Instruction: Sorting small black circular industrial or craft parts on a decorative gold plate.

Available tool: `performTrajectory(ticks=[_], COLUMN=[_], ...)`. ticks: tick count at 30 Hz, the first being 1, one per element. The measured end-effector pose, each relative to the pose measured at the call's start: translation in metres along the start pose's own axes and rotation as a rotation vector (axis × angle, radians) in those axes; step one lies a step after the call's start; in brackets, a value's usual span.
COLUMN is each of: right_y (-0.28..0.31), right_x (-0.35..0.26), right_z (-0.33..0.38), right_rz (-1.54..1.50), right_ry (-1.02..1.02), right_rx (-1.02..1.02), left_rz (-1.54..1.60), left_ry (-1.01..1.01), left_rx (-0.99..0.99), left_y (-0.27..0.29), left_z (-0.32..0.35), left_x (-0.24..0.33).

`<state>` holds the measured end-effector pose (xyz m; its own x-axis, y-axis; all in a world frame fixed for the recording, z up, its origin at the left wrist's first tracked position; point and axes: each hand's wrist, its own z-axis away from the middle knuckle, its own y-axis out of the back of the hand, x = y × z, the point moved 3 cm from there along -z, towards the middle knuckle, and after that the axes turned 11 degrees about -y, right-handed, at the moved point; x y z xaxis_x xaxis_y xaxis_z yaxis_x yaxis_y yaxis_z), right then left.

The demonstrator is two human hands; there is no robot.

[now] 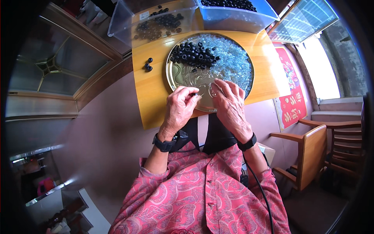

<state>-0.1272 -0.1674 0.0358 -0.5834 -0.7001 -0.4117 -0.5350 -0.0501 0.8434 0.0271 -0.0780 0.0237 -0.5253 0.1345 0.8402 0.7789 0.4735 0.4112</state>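
Note:
A round gold-coloured metal tray (170,74) lies on the wooden table. Small black ring-like plastic parts (191,54) are heaped at its upper left, and many small clear, bluish-looking pieces (235,58) cover its right side. Over the tray's near edge, my left hand (180,107) pinches one small black part (194,94) between thumb and forefinger. To its right, my right hand (230,103) is held low over the near right of the tray, its fingers bent together and pointing down. What its fingertips hold, if anything, is hidden.
Several loose black parts (149,65) sit on the wooden table (150,105), left of the tray. Behind it stand a clear plastic bin (124,23) and a bluish bin (237,18), both with black parts. A wooden chair (311,156) is at the right.

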Motion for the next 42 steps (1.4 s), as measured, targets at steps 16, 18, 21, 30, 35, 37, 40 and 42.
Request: performTrajectory(ticks=[16, 18, 21, 30, 35, 37, 40, 42], right_y=[-0.007, -0.014, -0.024, -0.045, -0.041, -0.03, -0.015, -0.006], right_x=[-0.001, -0.011, -0.025, -0.021, -0.019, -0.021, -0.019, -0.018], right_z=[0.001, -0.009, -0.019, -0.024, -0.021, -0.016, -0.005, 0.001], right_rz=[-0.056, -0.058, -0.127, -0.128, -0.092, -0.185, -0.406, -0.549], right_ry=[-0.039, 0.055, 0.178, 0.185, 0.119, 0.06, -0.077, -0.177], right_rx=[-0.043, -0.046, -0.098, -0.114, -0.059, -0.063, -0.103, -0.134], left_rz=[0.698, 0.773, 0.998, 1.253, 1.3, 1.298, 1.355, 1.395], left_ry=[0.341, 0.428, 0.477, 0.442, 0.435, 0.43, 0.445, 0.476], left_rx=[0.094, 0.106, 0.159, 0.207, 0.186, 0.184, 0.206, 0.213], left_y=[0.001, 0.002, 0.003, 0.009, 0.005, 0.003, 0.001, 0.0], left_z=[0.031, 0.036, 0.043, 0.048, 0.048, 0.048, 0.045, 0.045], left_x=[-0.011, -0.016, -0.022, -0.024, -0.022, -0.019, -0.008, -0.004])
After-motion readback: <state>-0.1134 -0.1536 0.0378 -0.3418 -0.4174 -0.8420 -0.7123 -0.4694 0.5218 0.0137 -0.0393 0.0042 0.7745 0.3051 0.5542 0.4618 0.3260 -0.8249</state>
